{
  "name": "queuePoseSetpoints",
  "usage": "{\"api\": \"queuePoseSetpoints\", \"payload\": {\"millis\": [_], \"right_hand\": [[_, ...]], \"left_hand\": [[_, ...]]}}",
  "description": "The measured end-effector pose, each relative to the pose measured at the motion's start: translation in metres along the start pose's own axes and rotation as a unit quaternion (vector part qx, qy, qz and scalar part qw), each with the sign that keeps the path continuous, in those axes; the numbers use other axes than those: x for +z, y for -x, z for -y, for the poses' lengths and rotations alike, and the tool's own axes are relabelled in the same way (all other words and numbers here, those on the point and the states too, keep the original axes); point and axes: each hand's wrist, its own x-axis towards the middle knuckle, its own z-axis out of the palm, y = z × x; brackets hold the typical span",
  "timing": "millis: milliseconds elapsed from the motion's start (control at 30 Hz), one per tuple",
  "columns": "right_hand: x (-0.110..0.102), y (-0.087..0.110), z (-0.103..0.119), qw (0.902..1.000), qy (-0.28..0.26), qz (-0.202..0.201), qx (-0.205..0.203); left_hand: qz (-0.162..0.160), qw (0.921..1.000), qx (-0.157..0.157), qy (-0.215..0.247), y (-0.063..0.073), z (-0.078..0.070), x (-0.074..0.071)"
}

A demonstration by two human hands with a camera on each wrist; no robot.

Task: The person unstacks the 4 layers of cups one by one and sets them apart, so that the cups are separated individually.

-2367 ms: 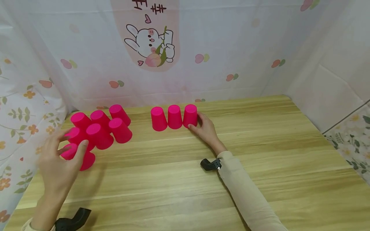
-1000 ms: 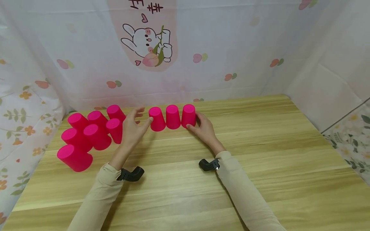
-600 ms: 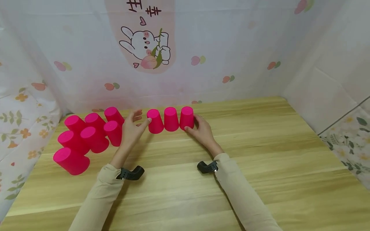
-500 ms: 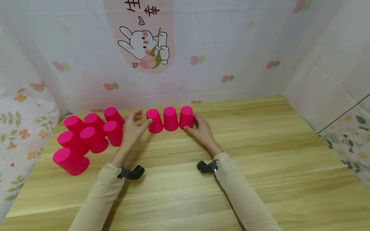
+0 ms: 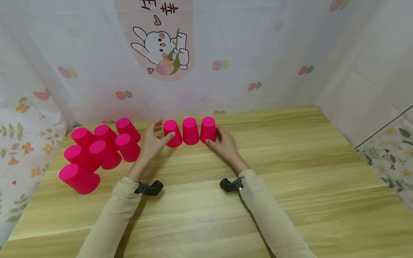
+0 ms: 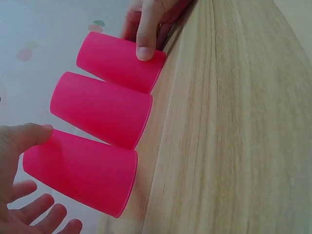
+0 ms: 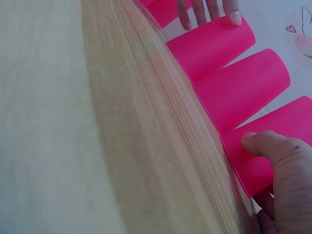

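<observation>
Three pink plastic cups stand upside down in a row at the table's back. My right hand [image 5: 227, 145] grips the right cup [image 5: 208, 129], thumb on its near side and fingers around its right and back. At the row's other end is my left hand [image 5: 151, 144], its thumb against the left cup [image 5: 171, 130]. The left wrist view shows that hand's other fingers [image 6: 44, 209] relaxed and apart from this cup [image 6: 83, 170]. Between them stands the middle cup [image 5: 190, 132], touched by neither hand.
Several more pink cups [image 5: 104, 156] stand upside down in a cluster on the left of the wooden table [image 5: 193, 215], just left of my left hand. A white printed cloth [image 5: 258, 46] hangs behind the table's back edge.
My left hand has left the cup cluster and moved right to the left cup of the row. Lately its thumb has slid further across that cup. The right hand has stayed put.
</observation>
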Motion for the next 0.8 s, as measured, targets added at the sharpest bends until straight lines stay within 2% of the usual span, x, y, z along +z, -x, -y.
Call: {"api": "queuePoseSetpoints", "payload": {"millis": [367,800], "right_hand": [[-0.0014,-0.001,0.0024,1.0,-0.002,0.001,0.004],[-0.0016,0.0005,0.0021,1.0,-0.001,-0.003,0.002]], "left_hand": [[0.014,0.9998,0.016,0.006,-0.0003,-0.0017,0.002],[0.009,0.9999,0.008,0.001,0.0021,-0.0031,0.004]]}}
